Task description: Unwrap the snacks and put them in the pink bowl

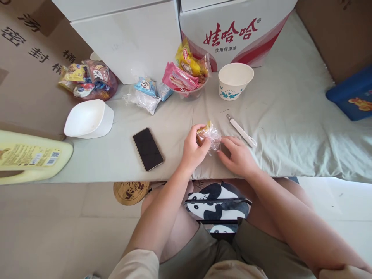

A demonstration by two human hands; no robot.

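Observation:
My left hand (195, 148) is closed around a small snack in a clear and yellow plastic wrapper (212, 136), just above the cloth-covered surface. On the wrapper's right side is my right hand (236, 155), its fingertips at the crinkled clear edge; whether they pinch it is hard to make out. A white box cutter (241, 130) lies just beyond my right hand. To the left of my left hand rests a black phone (148, 149), screen up. Behind the hands, a clear bowl (192, 94) holds pink and yellow snack packs (183, 78).
A paper cup (234, 81) stands behind the cutter. Blue-and-white packets (145, 87), a white bowl (88, 119) and a bowl of wrapped snacks (94, 79) are to the left. Cartons (124, 42) line the back. A yellow jug (31, 157) and a blue container (353, 95) flank the surface.

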